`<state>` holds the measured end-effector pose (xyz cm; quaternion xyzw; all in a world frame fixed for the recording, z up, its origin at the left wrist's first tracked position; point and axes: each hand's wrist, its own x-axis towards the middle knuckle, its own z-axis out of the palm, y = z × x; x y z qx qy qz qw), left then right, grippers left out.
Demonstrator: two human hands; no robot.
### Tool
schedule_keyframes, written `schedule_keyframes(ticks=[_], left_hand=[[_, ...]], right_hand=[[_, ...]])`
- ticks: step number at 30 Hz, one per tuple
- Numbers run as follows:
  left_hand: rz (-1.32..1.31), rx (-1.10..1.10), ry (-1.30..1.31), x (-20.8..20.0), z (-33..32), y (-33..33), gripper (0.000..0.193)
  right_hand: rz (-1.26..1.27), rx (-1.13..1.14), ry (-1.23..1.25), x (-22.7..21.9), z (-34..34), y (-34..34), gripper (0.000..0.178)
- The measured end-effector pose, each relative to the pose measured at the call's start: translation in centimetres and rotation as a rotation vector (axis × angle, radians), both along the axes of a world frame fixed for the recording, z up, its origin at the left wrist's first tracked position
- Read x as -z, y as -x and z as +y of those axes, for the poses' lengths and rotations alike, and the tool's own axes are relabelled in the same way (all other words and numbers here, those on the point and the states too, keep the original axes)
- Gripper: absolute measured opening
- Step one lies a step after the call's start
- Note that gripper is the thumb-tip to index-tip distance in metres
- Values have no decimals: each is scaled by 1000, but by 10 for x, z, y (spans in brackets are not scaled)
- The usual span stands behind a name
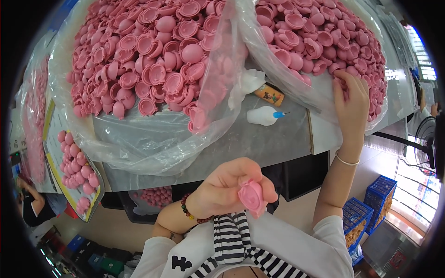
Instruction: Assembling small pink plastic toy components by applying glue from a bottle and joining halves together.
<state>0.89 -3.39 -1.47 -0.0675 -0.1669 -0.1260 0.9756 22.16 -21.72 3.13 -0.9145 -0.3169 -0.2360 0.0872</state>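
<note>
My left hand (229, 187) is closed around a pink plastic shell piece (251, 198) with a rounded, ridged face, held up in front of my chest. My right hand (351, 95) reaches to the near edge of the right pile of pink shell pieces (324, 39). Its fingers are curled round a pink piece there, mostly hidden by the hand. A second large pile of the same shells (157, 48) lies to the left, on a clear plastic bag (139, 150). Many of these pieces are open half-shells with small tabs.
Between the piles lie a white squeeze bottle (262, 116) with a blue nozzle, an orange printed packet (269, 94) and crumpled white tissue (252, 79). At left, a yellow-edged tray (95, 204) holds rounded pink pieces. Blue crates (357, 213) stand on the floor at right, near a black fan (424, 134).
</note>
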Motion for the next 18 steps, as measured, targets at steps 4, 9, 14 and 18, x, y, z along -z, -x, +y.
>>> schedule_keyframes(ticks=[4,9,14,18], left_hand=[[-41,-69,-30,0,0,-6,36],[2,-17,-73,-5,6,-6,37],[253,-71,-392,-32,12,-4,32],[307,-289,-682,-31,12,-2,42]], right_hand=[[729,-185,-551,-21,9,57,10],[677,-213,-394,4,38,95,16],[670,-102,-406,-6,27,102,33],[640,-212,-385,-7,25,107,37]])
